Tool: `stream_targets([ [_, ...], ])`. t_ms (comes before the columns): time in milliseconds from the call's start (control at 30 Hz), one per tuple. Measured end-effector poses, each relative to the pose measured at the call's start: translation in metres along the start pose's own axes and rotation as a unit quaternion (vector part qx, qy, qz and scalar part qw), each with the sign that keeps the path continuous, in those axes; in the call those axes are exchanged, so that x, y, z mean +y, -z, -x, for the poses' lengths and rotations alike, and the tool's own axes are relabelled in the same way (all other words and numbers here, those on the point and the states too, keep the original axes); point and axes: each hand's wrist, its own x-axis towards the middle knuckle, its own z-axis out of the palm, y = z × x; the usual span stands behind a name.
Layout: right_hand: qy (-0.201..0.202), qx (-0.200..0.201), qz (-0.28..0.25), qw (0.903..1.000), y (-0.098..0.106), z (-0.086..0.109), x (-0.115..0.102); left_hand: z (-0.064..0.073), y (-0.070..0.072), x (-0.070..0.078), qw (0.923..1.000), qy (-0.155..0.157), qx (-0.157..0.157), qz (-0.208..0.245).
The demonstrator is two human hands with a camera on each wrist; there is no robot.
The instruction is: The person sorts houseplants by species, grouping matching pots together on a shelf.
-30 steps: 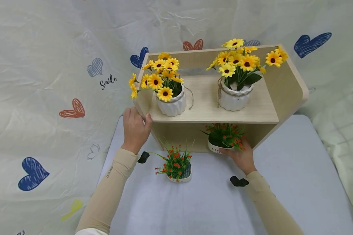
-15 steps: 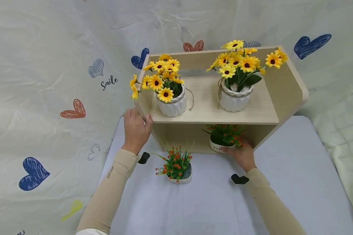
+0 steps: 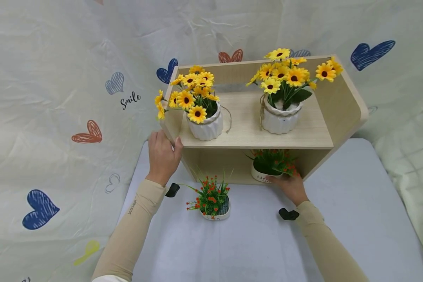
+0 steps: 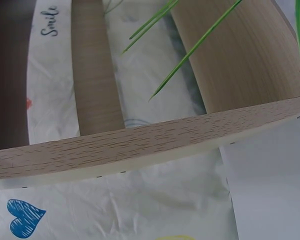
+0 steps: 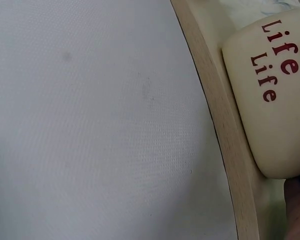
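Note:
My left hand (image 3: pixel 163 158) grips the front edge of the left side panel of a wooden two-tier shelf (image 3: pixel 239 121); the left wrist view shows only the panel edge (image 4: pixel 140 137), not the hand. Inside the lower compartment, at its right end, my right hand (image 3: pixel 291 188) holds an oval cream planter (image 3: pixel 260 174) with red-flowered greenery. In the right wrist view that planter (image 5: pixel 275 105) bears the red word "Life" twice and sits just behind the shelf's front edge. A thumb or finger (image 5: pixel 297 207) shows at its side. The upper board hides part of the foliage.
On the upper board stand two white pots (image 3: pixel 206 127) of yellow sunflowers, one left and one right. A second oval planter (image 3: pixel 216 216) with red flowers stands on the white table (image 3: pixel 253 243) before the shelf. A patterned sheet (image 3: pixel 56 78) hangs behind.
The planter in my right hand has shifted slightly right and deeper into the lower compartment, then nearly stopped. My left hand stays on the side panel.

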Motion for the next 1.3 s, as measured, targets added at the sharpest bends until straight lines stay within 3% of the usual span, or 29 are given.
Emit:
stream_targets([
  [300,-0.032,0.038,-0.017,0.9986,-0.006,0.003,0.002,0.0,0.001,0.001,1.0,0.006,0.0,0.005],
  [733,-0.029,0.078,-0.063,0.9946,-0.014,0.007,0.009,0.001,0.0,0.001,1.0,0.004,0.004,0.004],
  [967,-0.005,0.075,-0.073,0.9945,-0.012,0.008,0.011,0.0,0.001,0.002,1.0,0.0,0.007,0.005],
  [1300,-0.043,0.081,-0.075,0.993,-0.012,0.014,0.01,0.0,0.001,0.001,0.9999,-0.003,0.011,0.005],
])
